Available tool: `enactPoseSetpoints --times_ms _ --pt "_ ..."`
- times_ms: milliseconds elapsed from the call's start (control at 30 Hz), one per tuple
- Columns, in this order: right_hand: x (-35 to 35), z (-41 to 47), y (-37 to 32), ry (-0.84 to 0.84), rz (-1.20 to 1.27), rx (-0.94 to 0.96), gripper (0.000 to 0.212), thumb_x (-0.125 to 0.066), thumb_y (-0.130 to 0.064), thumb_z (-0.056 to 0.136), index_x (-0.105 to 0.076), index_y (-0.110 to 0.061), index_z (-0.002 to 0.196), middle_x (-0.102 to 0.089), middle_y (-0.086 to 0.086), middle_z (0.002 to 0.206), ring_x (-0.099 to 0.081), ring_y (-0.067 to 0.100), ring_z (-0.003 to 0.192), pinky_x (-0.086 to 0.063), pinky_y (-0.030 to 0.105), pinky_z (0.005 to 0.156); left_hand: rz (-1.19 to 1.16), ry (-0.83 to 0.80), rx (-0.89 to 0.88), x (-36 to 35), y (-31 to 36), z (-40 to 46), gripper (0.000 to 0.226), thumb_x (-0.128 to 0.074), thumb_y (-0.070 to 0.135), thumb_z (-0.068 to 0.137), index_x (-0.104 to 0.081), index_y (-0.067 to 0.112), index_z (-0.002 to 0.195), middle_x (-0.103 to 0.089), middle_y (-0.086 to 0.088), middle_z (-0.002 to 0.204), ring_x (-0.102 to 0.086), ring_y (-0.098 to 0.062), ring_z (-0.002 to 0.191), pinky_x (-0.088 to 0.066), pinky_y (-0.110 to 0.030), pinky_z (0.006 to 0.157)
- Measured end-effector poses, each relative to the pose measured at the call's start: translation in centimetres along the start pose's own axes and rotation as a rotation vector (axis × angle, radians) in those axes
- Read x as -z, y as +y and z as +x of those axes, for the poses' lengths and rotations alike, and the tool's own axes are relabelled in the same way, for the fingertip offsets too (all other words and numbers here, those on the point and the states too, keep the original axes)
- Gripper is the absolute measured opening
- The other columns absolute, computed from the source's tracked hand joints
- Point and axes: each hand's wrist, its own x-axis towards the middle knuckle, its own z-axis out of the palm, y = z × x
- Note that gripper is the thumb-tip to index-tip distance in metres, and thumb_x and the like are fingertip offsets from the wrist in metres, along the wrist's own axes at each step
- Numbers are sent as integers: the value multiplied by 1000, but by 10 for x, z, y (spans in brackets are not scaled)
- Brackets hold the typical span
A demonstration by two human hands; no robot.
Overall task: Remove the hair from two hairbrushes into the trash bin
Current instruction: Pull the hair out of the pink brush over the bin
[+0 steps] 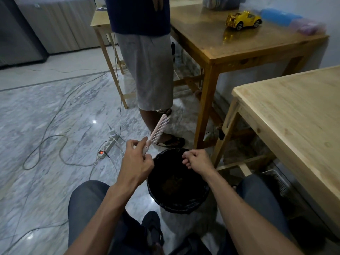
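My left hand (137, 160) grips the handle of a pink hairbrush (159, 129), which points up and away with its white bristles facing right. A small dark clump of hair clings at the brush's far tip. My right hand (196, 160) hovers over the black-lined trash bin (161, 203), fingers curled with the tips pinched together; whether hair is between them is too small to tell. The bin stands on the floor between my knees, with brownish debris inside. No second brush is in view.
A person in grey shorts (149, 70) stands just beyond the bin. A power strip (108, 144) and cables lie on the marble floor to the left. A pale wooden table (294, 115) is on the right; a darker table (230, 45) behind carries a yellow toy car (243, 19).
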Motion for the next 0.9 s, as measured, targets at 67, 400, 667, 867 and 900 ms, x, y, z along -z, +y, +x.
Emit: enactPoseSetpoints --times_ms 67,400,667,867,900 --pt "0 3 5 -86 -131 8 29 -53 -8 102 -74 -10 122 -76 2 107 -69 13 99 -59 27 86 -13 4 8 -3 3 0 50 -53 3 90 -57 14 138 -50 -4 109 -46 -13 80 -31 -8 61" --pt "-4 -8 -47 -297 295 -51 22 -53 -27 105 -63 -23 124 -70 1 116 -69 22 108 -52 43 100 -99 -240 180 -21 8 -4 27 -47 17 96 -64 15 118 -69 -5 90 -66 -25 76 -51 -36 62" --pt "3 -8 -55 -166 414 -62 34 -70 -20 97 -63 -11 129 -77 11 112 -76 22 96 -64 29 69 -299 -364 288 -19 20 -15 22 -42 21 89 -55 14 73 -60 -8 67 -54 -19 51 -45 -37 51" --pt "11 -11 -72 -84 404 21 44 -71 -8 94 -58 -3 136 -76 15 103 -77 21 79 -65 32 71 -191 -362 160 -16 20 -21 18 -54 23 87 -67 17 98 -71 -6 77 -67 -25 66 -54 -47 64" --pt "13 -12 -76 -73 405 28 42 -71 -8 94 -58 -2 134 -77 15 101 -77 21 77 -66 32 71 -195 -349 152 -15 21 -20 18 -55 21 87 -66 17 101 -71 -7 80 -67 -27 69 -54 -48 65"
